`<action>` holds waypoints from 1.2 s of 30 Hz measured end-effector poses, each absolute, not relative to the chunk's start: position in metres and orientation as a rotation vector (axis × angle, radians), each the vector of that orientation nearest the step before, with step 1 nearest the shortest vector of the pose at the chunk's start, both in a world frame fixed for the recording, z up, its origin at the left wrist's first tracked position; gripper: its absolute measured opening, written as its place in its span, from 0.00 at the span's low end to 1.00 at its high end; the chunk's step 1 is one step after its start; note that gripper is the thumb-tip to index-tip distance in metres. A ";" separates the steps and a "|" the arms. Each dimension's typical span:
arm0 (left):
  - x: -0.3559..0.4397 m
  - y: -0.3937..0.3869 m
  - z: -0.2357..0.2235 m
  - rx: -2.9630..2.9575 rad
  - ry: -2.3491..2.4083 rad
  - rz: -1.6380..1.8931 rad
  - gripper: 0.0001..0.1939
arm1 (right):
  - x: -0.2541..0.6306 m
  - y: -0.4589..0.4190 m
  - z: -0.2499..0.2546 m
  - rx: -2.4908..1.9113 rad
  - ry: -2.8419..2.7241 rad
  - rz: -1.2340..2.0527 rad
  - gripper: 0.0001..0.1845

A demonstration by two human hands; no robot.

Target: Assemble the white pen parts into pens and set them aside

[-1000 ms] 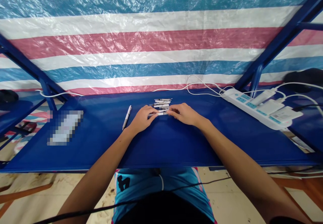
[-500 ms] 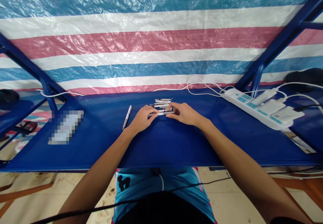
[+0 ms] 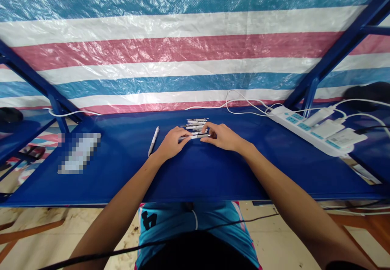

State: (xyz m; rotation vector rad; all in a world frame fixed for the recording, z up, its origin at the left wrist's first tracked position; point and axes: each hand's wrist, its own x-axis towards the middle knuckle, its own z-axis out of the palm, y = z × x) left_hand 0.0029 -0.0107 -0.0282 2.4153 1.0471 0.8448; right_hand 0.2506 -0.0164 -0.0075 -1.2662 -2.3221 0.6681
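Note:
In the head view, a white and dark pen [image 3: 195, 137] lies crosswise between my hands. My left hand [image 3: 173, 143] is closed, its thumb and fingertips pinching the pen's left part. At the other end my right hand [image 3: 224, 136] curls its thumb and index finger around the pen's tip area. Just behind the fingers, several similar pens [image 3: 196, 122] lie stacked side by side, partly hidden by the hands. One separate pen [image 3: 153, 141] rests at a slant to the left of my left hand.
The blue table [image 3: 210, 176] carries a white power strip [image 3: 307, 128] with chargers and cables on the right. A pixelated flat item [image 3: 79, 153] lies on the left. A striped plastic sheet [image 3: 195, 50] hangs behind, between blue metal posts [image 3: 323, 55].
Both hands stay in nearly the same place, holding the same pen. Nothing else has visibly moved.

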 end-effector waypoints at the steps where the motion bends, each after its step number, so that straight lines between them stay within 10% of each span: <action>1: 0.003 -0.010 -0.028 2.415 1.047 0.848 0.13 | 0.251 -0.016 -0.008 -1.256 -2.325 0.669 0.13; 36: 0.003 -0.010 -0.029 2.415 1.039 0.828 0.12 | 0.250 -0.017 -0.006 -1.296 -2.306 0.688 0.10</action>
